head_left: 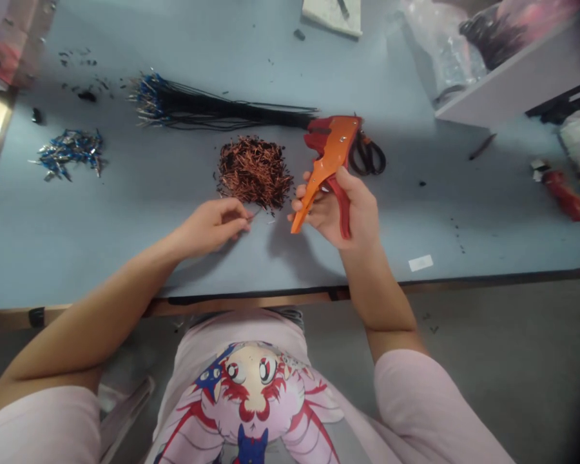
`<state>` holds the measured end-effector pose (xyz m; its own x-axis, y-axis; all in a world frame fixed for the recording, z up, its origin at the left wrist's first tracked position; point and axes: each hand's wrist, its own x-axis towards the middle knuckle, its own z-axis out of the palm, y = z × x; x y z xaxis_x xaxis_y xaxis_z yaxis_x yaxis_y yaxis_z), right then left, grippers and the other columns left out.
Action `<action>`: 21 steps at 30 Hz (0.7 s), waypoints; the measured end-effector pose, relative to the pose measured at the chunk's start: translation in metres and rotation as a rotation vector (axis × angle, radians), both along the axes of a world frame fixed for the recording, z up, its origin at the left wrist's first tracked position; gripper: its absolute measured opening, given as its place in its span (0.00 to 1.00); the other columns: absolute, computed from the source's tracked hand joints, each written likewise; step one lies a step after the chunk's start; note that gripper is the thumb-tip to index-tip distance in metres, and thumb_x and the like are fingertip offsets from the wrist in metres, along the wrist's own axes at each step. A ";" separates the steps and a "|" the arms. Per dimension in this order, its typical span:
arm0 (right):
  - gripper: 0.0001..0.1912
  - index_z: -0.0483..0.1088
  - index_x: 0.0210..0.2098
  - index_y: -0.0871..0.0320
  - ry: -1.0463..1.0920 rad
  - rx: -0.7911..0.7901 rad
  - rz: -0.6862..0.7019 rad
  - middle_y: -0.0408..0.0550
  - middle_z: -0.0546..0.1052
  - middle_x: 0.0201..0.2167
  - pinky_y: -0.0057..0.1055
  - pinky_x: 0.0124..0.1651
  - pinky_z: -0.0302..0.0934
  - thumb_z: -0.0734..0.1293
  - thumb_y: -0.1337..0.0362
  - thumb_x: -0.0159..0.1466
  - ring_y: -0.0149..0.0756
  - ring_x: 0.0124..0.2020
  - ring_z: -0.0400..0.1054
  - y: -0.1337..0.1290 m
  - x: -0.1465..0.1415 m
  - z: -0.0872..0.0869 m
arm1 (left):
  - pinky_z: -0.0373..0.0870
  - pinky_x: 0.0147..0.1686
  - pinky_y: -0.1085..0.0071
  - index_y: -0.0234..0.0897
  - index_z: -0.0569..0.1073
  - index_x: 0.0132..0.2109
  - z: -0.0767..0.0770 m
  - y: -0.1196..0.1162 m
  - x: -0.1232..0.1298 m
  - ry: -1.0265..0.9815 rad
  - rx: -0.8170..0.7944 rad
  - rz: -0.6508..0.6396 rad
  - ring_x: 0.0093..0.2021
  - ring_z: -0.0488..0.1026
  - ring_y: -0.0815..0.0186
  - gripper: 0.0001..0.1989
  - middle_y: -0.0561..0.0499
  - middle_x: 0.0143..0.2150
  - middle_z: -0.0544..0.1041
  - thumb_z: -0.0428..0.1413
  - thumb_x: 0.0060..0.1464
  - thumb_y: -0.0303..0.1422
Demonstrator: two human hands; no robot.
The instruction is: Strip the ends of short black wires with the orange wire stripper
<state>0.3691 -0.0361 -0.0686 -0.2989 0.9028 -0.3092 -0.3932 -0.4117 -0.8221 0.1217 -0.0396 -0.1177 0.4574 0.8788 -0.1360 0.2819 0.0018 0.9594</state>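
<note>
My right hand (350,209) is wrapped round an orange and red wire stripper (336,151), its jaws pointing up and left. Low on the table, my left hand (217,225) pinches a short thin piece of wire (254,214) between thumb and fingers. Just beyond it lies a heap of copper wire scraps (255,173). A bundle of black wires (222,109) with blue and silver ends stretches behind the heap, its right end near the stripper's jaws. Black-handled scissors (368,156) lie partly hidden behind the stripper.
Loose blue and silver terminals (70,153) are piled at the left. Black scraps (87,96) lie behind them. A white shelf (512,77) with plastic bags stands at the back right. Near the right edge is a red-handled tool (565,193). A white label (420,263) lies near the front edge.
</note>
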 end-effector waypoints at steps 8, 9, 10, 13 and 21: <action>0.21 0.63 0.48 0.56 -0.342 0.288 0.187 0.48 0.76 0.39 0.35 0.36 0.69 0.69 0.51 0.62 0.38 0.35 0.73 -0.015 -0.003 -0.004 | 0.59 0.15 0.81 0.33 0.74 0.33 0.021 0.031 -0.033 -0.126 0.468 0.690 0.21 0.71 0.75 0.03 0.52 0.29 0.78 0.59 0.48 0.28; 0.20 0.63 0.49 0.56 -0.475 0.384 0.281 0.49 0.76 0.41 0.36 0.37 0.67 0.69 0.54 0.62 0.38 0.36 0.72 -0.022 -0.006 -0.001 | 0.57 0.15 0.80 0.33 0.73 0.33 0.022 0.036 -0.039 -0.129 0.521 0.786 0.19 0.69 0.76 0.03 0.53 0.28 0.78 0.58 0.48 0.27; 0.20 0.64 0.50 0.57 -0.622 0.506 0.386 0.51 0.76 0.43 0.37 0.40 0.66 0.69 0.57 0.62 0.39 0.38 0.71 -0.030 -0.009 0.003 | 0.56 0.14 0.80 0.33 0.72 0.32 0.022 0.041 -0.046 -0.118 0.557 0.871 0.18 0.67 0.76 0.02 0.54 0.28 0.77 0.57 0.48 0.25; 0.19 0.66 0.53 0.61 -0.996 0.899 0.669 0.56 0.76 0.44 0.42 0.46 0.61 0.66 0.61 0.64 0.44 0.42 0.68 -0.055 -0.025 0.006 | 0.55 0.16 0.80 0.31 0.71 0.32 0.016 0.056 -0.060 -0.001 0.574 1.003 0.17 0.63 0.79 0.04 0.57 0.26 0.73 0.56 0.49 0.20; 0.20 0.68 0.54 0.62 -1.412 1.056 0.761 0.59 0.72 0.52 0.45 0.44 0.58 0.64 0.56 0.68 0.53 0.50 0.63 -0.088 -0.063 -0.031 | 0.59 0.24 0.82 0.27 0.73 0.35 -0.005 0.064 -0.059 0.264 0.404 0.959 0.21 0.64 0.80 0.05 0.60 0.25 0.69 0.57 0.54 0.17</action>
